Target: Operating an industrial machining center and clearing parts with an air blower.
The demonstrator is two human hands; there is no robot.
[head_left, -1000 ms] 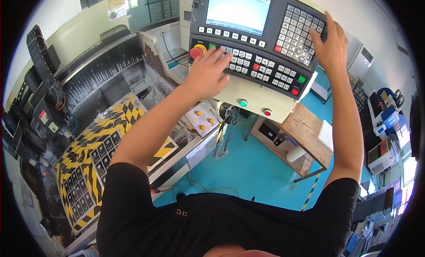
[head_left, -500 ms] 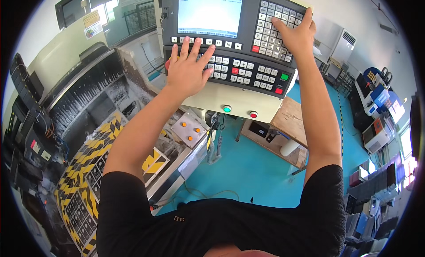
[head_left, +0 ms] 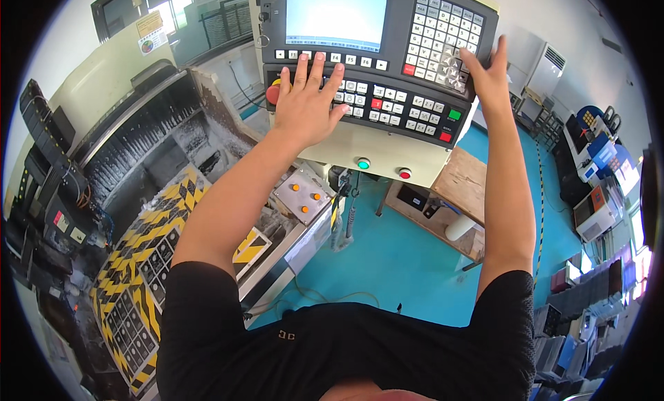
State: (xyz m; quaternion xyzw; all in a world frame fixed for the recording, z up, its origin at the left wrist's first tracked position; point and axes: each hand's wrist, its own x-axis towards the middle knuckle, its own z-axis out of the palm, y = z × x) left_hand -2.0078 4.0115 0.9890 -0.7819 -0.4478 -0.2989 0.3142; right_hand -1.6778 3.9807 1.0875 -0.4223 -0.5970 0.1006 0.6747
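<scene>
A machine control panel stands ahead of me, with a lit screen, a grey keypad at upper right and rows of buttons below. My left hand lies flat, fingers spread, on the lower button rows, next to a red emergency stop knob. My right hand rests on the panel's right edge, fingers over the keypad's lower corner. Neither hand holds anything. A green and a red round button sit on the cream front below.
To the left is an open machine bed with yellow-black striped covers and a small box with orange buttons. A wooden bench stands on the teal floor. Shelves of equipment fill the right.
The view has shifted so the panel sits further left and nearer. My left hand has moved from the panel's left end onto the middle button rows; my right stays at the keypad edge.
</scene>
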